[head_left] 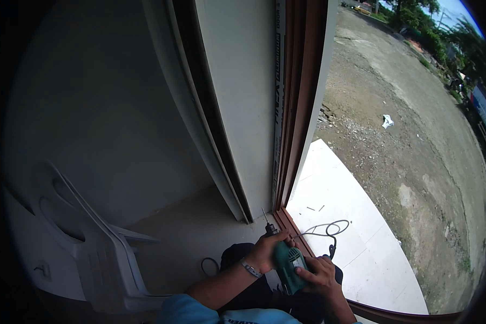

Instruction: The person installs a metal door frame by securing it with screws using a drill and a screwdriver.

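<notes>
Both hands grip a green drill [288, 264], left hand [264, 252] at its front, right hand [318, 275] on its handle, bit tip near the brown door frame [299, 108] base. White plastic chair [86, 243] crowds the left; a black cord [326, 231] loops across the open white slab [356, 237] to the right.

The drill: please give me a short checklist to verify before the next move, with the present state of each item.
1. Both hands on the drill: ok; left hand near the front, right hand at the rear.
2. Bit aimed at the base of the brown frame: ok.
3. Bit touching the frame: cannot tell.
4. Cord away from the bit: ok; it loops on the white slab.
5. Fingers on the trigger: cannot tell.
6. White chair apart from the arms: ok.
</notes>
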Demonstrator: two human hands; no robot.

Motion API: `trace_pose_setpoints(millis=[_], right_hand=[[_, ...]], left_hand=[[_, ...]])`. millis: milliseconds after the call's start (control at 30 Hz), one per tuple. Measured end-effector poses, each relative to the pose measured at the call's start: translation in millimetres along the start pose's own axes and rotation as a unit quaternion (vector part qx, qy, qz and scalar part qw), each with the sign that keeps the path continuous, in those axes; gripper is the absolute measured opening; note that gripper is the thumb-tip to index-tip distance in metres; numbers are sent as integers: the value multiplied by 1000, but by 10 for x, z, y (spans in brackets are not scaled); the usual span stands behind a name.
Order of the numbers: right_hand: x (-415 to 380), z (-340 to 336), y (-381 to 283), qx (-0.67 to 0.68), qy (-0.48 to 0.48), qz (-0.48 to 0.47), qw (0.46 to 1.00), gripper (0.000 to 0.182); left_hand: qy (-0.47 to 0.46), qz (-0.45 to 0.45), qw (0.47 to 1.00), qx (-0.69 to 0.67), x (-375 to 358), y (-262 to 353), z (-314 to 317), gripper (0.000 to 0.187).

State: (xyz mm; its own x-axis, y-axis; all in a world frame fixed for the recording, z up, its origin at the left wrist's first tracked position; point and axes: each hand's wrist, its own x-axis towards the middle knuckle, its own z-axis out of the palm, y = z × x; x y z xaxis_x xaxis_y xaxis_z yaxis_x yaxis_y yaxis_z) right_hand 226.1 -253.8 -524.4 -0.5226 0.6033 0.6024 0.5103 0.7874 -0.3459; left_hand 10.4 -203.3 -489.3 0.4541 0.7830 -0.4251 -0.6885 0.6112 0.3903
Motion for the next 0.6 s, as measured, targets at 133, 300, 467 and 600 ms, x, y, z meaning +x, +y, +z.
trace_pose_setpoints(millis=[133,300,467,600], right_hand=[[-30,-7,-9,9,-10,3,1000,74],[62,-82,-172,-87,-53,-3,995,78],[109,-138,-218,-38,-92,40,994,84],[118,-104,-205,21,-26,67,997,87]], left_hand=[[0,-22,1000,8,-30,29,-37,20],[107,15,993,46,65,-39,-106,25],[133,6,988,75,80,-15,-107,25],[34,-5,996,85,86,131,-33,26]])
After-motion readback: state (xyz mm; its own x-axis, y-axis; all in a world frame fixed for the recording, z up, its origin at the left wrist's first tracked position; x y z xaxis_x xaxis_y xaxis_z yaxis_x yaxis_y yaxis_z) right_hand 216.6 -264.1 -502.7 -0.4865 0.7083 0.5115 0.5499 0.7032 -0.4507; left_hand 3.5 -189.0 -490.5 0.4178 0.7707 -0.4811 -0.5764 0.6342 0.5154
